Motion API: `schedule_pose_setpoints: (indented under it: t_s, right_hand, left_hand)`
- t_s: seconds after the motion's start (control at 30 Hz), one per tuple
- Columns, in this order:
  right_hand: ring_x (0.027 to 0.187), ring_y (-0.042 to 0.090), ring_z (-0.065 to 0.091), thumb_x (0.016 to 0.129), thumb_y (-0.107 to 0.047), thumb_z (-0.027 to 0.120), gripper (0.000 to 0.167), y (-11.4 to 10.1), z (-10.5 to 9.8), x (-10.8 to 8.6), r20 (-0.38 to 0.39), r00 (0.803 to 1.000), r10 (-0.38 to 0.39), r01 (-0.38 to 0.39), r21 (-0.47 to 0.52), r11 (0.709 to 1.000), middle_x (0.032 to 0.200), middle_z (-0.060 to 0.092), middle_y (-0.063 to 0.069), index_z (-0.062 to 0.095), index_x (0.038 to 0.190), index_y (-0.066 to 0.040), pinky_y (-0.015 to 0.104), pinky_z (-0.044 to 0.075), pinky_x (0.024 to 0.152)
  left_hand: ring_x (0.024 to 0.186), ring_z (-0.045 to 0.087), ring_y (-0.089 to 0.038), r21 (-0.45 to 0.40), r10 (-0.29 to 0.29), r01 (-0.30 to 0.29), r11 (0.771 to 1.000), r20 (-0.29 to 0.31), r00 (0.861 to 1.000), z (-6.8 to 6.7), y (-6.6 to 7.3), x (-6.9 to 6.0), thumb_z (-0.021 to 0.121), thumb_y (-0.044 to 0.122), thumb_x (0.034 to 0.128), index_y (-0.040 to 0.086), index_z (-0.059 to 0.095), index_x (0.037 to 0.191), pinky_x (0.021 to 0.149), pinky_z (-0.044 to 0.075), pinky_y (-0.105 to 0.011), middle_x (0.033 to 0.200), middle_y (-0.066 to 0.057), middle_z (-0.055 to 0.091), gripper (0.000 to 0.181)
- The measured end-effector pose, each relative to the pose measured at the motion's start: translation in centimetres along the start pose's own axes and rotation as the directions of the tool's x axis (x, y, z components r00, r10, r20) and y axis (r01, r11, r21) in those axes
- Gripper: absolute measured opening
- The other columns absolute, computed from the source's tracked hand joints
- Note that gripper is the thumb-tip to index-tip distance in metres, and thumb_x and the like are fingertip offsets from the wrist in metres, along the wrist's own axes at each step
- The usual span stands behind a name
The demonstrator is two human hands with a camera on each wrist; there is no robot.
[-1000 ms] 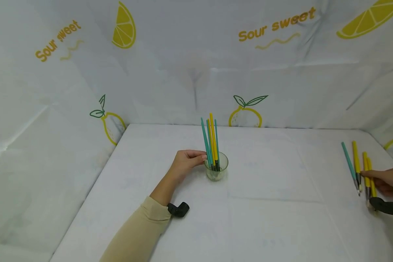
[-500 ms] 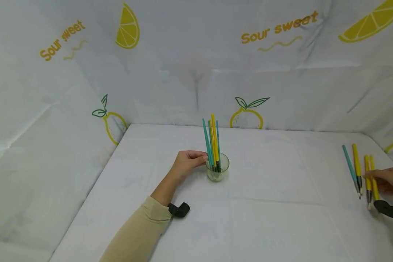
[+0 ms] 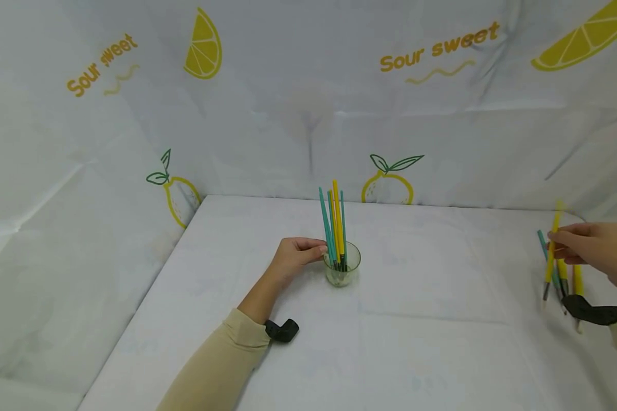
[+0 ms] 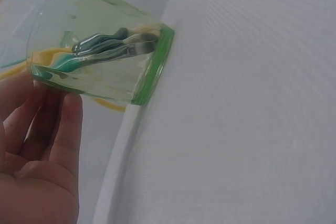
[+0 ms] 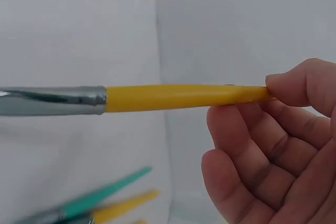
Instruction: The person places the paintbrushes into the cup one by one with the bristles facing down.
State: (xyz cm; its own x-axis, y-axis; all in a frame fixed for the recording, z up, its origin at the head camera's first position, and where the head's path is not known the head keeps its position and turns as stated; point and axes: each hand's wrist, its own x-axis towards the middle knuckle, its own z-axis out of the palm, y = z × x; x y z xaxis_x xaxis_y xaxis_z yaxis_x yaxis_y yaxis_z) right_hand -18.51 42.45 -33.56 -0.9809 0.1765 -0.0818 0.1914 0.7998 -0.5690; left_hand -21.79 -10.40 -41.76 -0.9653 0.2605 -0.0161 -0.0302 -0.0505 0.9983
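Slantwise, the right hand (image 3: 591, 245) pinches a yellow paintbrush (image 3: 550, 262), bristles (image 3: 545, 304) toward the person (image 3: 213, 365).

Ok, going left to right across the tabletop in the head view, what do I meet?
Tan left sleeve, left hand, glass with upright brushes, raised yellow brush, right hand.

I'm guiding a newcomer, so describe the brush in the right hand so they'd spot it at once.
Go to the right side of the white table, where the right hand is. It pinches a yellow brush with a silvery metal collar. Unlike the teal and yellow brushes lying close by, this one is held up.
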Motion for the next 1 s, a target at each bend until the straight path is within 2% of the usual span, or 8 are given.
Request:
schedule_pose_setpoints:
  t_s: [0.13, 0.23, 0.37, 0.47, 0.6, 0.7, 0.87, 1.0]
  right_hand:
    - [0.065, 0.001, 0.061, 0.104, -0.038, 0.043, 0.062, -2.7, 0.6, 0.1, 0.029, 0.994, -0.109, 0.108, 0.033, 0.994, 0.087, 0.072, 0.006, 0.050, 0.124, 0.020, 0.021, 0.055, 0.057]
    - [0.070, 0.001, 0.065, 0.103, -0.043, 0.045, 0.062, -4.7, 1.1, 0.1, 0.052, 0.987, -0.153, 0.149, 0.075, 0.986, 0.088, 0.072, -0.005, 0.049, 0.127, 0.014, 0.021, 0.057, 0.061]
    - [0.073, 0.004, 0.069, 0.100, -0.048, 0.049, 0.061, -7.4, 2.0, -0.3, 0.045, 0.979, -0.197, 0.192, 0.103, 0.976, 0.085, 0.069, -0.017, 0.052, 0.128, 0.007, 0.018, 0.056, 0.064]
    - [0.075, 0.007, 0.070, 0.099, -0.049, 0.052, 0.058, -9.4, 2.9, -0.7, 0.038, 0.971, -0.235, 0.229, 0.124, 0.965, 0.086, 0.071, -0.013, 0.056, 0.125, 0.002, 0.016, 0.056, 0.066]
    - [0.078, 0.009, 0.071, 0.099, -0.043, 0.056, 0.050, -11.8, 4.5, -0.9, 0.051, 0.956, -0.289, 0.276, 0.182, 0.944, 0.092, 0.075, -0.004, 0.059, 0.122, 0.001, 0.018, 0.057, 0.070]
    - [0.080, 0.010, 0.071, 0.099, -0.038, 0.058, 0.046, -13.3, 5.9, -0.9, 0.072, 0.945, -0.318, 0.293, 0.243, 0.925, 0.093, 0.075, -0.004, 0.060, 0.122, 0.002, 0.020, 0.058, 0.072]
    - [0.081, 0.014, 0.072, 0.100, -0.026, 0.060, 0.036, -15.6, 8.1, -1.3, 0.072, 0.914, -0.400, 0.353, 0.346, 0.869, 0.095, 0.076, -0.002, 0.060, 0.119, 0.003, 0.023, 0.059, 0.074]
    - [0.081, 0.016, 0.071, 0.097, -0.025, 0.064, 0.034, -17.6, 9.7, -1.6, 0.018, 0.914, -0.405, 0.356, 0.439, 0.825, 0.093, 0.075, -0.002, 0.063, 0.116, 0.004, 0.025, 0.060, 0.074]
  left_hand:
    - [0.087, 0.071, -0.012, -0.010, 0.005, -0.005, 1.000, -0.004, 1.000, 0.0, -0.1, 0.1, 0.071, 0.004, 0.0891, -0.011, 0.069, 0.109, 0.086, 0.058, -0.032, 0.099, -0.009, 0.075, 0.025]
    - [0.088, 0.071, -0.012, -0.006, 0.007, -0.007, 1.000, -0.004, 1.000, -0.1, -0.1, 0.2, 0.071, 0.005, 0.0890, -0.011, 0.070, 0.108, 0.086, 0.058, -0.032, 0.099, -0.010, 0.075, 0.025]
    - [0.089, 0.071, -0.012, 0.009, 0.011, -0.011, 1.000, -0.002, 1.000, -0.2, 0.0, 0.2, 0.072, 0.007, 0.0889, -0.010, 0.071, 0.108, 0.087, 0.058, -0.032, 0.101, -0.010, 0.075, 0.025]
    - [0.089, 0.071, -0.012, 0.014, 0.012, -0.012, 1.000, -0.003, 1.000, -0.3, 0.0, 0.3, 0.072, 0.008, 0.0886, -0.009, 0.071, 0.108, 0.087, 0.058, -0.032, 0.101, -0.010, 0.075, 0.026]
    - [0.089, 0.071, -0.011, 0.013, 0.012, -0.012, 1.000, -0.005, 1.000, -0.4, -0.1, 0.3, 0.072, 0.008, 0.0886, -0.010, 0.070, 0.108, 0.087, 0.058, -0.032, 0.101, -0.010, 0.075, 0.026]
    - [0.089, 0.071, -0.011, 0.010, 0.011, -0.011, 1.000, -0.003, 1.000, -0.3, -0.2, 0.3, 0.072, 0.007, 0.0888, -0.010, 0.070, 0.108, 0.087, 0.058, -0.032, 0.100, -0.010, 0.075, 0.026]
    - [0.090, 0.071, -0.011, 0.015, 0.008, -0.008, 1.000, -0.002, 1.000, -0.3, -0.3, 0.3, 0.073, 0.009, 0.0886, -0.009, 0.071, 0.108, 0.087, 0.058, -0.031, 0.102, -0.010, 0.075, 0.027]
    - [0.090, 0.071, -0.011, 0.018, 0.004, -0.004, 1.000, 0.003, 1.000, -0.3, -0.4, 0.3, 0.072, 0.008, 0.0890, -0.009, 0.071, 0.108, 0.087, 0.058, -0.031, 0.103, -0.011, 0.075, 0.026]
